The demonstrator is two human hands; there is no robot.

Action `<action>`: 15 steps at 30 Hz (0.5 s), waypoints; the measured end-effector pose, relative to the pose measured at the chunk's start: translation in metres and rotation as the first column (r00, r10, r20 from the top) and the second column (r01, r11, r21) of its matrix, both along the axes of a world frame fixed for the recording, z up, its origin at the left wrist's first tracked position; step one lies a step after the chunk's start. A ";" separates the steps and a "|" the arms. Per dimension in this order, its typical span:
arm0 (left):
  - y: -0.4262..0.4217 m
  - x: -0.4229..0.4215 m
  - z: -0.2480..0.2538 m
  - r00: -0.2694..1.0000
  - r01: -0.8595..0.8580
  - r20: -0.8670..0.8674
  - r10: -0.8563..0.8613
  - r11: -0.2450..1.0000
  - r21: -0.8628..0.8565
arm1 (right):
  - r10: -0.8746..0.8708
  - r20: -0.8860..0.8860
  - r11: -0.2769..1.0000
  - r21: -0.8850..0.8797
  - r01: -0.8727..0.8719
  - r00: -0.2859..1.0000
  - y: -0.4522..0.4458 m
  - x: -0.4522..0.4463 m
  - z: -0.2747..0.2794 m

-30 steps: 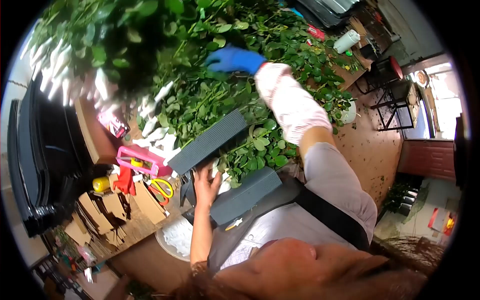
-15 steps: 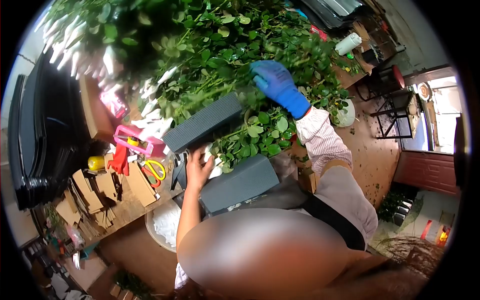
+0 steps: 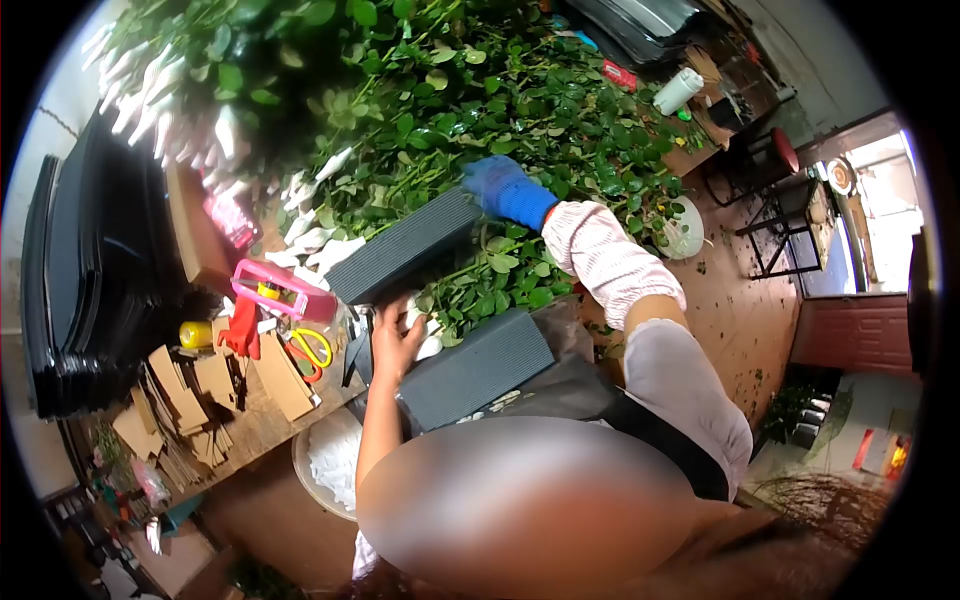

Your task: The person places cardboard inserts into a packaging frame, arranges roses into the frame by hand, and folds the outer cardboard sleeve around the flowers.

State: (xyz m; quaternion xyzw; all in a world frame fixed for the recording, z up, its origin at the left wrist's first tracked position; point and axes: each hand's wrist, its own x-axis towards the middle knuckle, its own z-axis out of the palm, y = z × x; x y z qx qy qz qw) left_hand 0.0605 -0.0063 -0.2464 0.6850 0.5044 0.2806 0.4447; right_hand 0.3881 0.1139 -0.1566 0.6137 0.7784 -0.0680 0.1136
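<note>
Leaves are best kept uncrushed against the ridged board, the left hand being loosely spread-fingered, nothing visibly gripped, while the right hand's grip cannot be told.

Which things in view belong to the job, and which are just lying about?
In the job, judging by the hands:
bare left hand, at the white tips
gloved right hand, by the upper block's far end
two grey ribbed blocks
leafy stems between them

Apparently lying about:
yellow-handled scissors
pink tool
cardboard pieces
yellow roll
white cylinder
</note>
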 end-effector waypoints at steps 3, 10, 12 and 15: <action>0.002 -0.004 -0.016 1.000 0.007 -0.003 -0.007 0.997 0.075 | -0.005 -0.119 0.916 0.398 0.052 0.993 0.005 0.003 0.016; 0.002 -0.004 -0.002 1.000 0.013 -0.028 -0.012 0.999 0.049 | 0.216 -0.210 0.663 0.749 0.015 0.954 -0.036 0.042 0.113; -0.002 -0.002 0.006 0.999 -0.013 -0.048 0.010 0.998 -0.062 | 0.304 -0.199 0.652 0.756 -0.051 0.932 -0.070 0.037 0.155; -0.004 -0.001 0.003 0.995 -0.027 -0.091 0.033 0.998 0.060 | 0.354 -0.247 0.816 0.553 -0.168 0.902 -0.106 0.028 0.163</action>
